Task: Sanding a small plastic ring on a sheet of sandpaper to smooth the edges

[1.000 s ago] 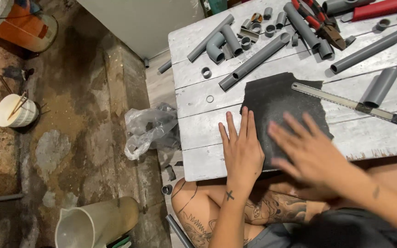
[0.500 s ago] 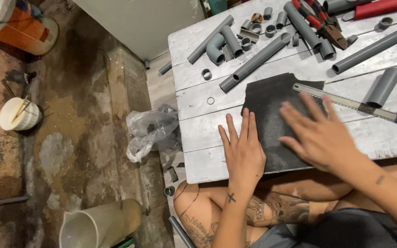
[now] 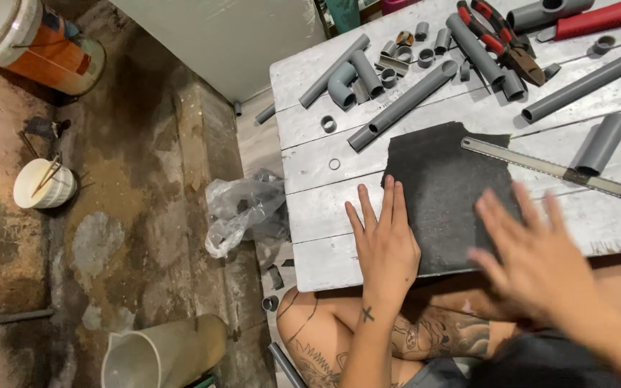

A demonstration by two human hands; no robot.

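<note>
On the near edge of the grey wooden tabletop (image 3: 310, 187) lies a dark sheet of sandpaper (image 3: 443, 187). The left hand (image 3: 386, 244) is flat on its left border, fingers straight and close together, pressing it down. The right hand (image 3: 537, 255) is over the near right corner, fingers spread; it is blurred, so I cannot tell if it touches the sheet. A metal ruler (image 3: 540, 167) rests across the far right corner of the sheet, and grey pipe pieces (image 3: 404, 104) lie farther away. I judge that the sheet could slide off the near edge if the left hand's pressure is light, and the ruler could be knocked.
</note>
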